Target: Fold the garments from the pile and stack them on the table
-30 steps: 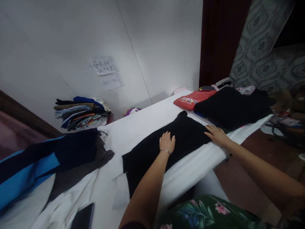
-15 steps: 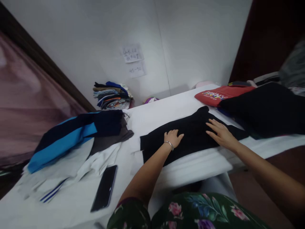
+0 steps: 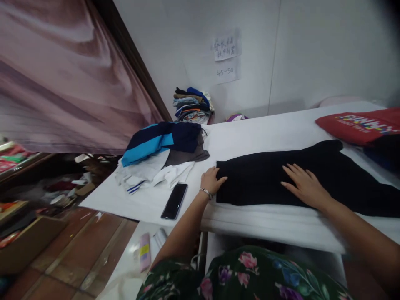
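- black garment [image 3: 256, 179]: matt cloth;
- phone [image 3: 175, 202]: smooth, glossy front;
- bracelet [image 3: 206, 192]: shiny metal;
- wall note [image 3: 227, 45]: plain paper;
- pink curtain [image 3: 78, 79]: cloth, a bit shiny;
- box [image 3: 34, 237]: dull brown card.

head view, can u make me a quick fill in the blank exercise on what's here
The right hand lies flat on the ____ garment.
As seen in the picture, the left hand is at the garment's ____ edge.
The phone lies on a ____ surface.
The lower paper on the wall reads ____.

Missing words: black; left; white; 45-50
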The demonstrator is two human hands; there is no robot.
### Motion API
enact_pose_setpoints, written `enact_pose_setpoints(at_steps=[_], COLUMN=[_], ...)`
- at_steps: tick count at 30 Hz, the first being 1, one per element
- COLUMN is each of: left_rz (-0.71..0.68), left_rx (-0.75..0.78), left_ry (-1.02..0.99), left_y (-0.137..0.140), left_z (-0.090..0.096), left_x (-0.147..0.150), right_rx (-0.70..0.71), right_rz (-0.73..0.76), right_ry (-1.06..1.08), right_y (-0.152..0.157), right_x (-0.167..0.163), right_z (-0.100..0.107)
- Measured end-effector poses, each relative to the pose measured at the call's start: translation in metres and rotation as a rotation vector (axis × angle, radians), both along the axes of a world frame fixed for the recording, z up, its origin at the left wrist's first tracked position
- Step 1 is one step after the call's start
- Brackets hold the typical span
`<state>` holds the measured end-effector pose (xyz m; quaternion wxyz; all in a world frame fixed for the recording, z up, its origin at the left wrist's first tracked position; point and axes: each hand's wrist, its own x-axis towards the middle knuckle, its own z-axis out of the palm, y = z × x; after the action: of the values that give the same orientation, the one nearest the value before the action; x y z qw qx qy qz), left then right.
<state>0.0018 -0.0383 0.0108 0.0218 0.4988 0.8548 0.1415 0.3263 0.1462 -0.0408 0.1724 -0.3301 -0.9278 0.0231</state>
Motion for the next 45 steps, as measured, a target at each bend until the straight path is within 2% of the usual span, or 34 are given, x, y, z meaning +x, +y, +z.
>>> enact_pose_setpoints(at_steps=[4,7,10,15,21,26,33,38,45], left_rz=[0.316,0.416,0.425,0.415,0.370,0.302,0.385,0.386,0.349], left_rx=[0.065,0.063,0.059,0.035,-0.055,-0.030,-0.084,-0.033,-0.105], left_ry=[-0.138,-0.291,-0.337,-0.296,-0.255,-0.190,-0.212,-0.273,-0.225], left_y=[-0.020,-0.029,-0.037,-0.045,-0.036,-0.037,-0.048,-0.045,-0.039], left_z=[-0.004,-0.004,-0.004,-0.006,-0.007,-0.006,-0.005,-0.005,-0.005], left_x=[-0.026,-0.032,-0.029,-0.020,-0.011,-0.014,-0.018,-0.018,-0.019], right_rx=[0.016,0.013,0.018,0.045,0.043,0.027,0.025,0.023,-0.002], right_rz=[-0.001,-0.003,-0.006,0.001,0.000,-0.017,-0.015,-0.025,-0.015], right_ry=[0.002,0.001,-0.001,-0.008,-0.010,0.000,-0.009,0.001,-0.008], right_y=[0.000,-0.001,-0.001,-0.004,-0.004,-0.006,-0.005,-0.005,-0.005], right_x=[0.002,0.002,0.002,0.002,0.002,0.002,0.003,0.003,0.003], right_z=[-0.001,-0.001,0.000,0.003,0.004,0.006,0.006,0.005,0.005])
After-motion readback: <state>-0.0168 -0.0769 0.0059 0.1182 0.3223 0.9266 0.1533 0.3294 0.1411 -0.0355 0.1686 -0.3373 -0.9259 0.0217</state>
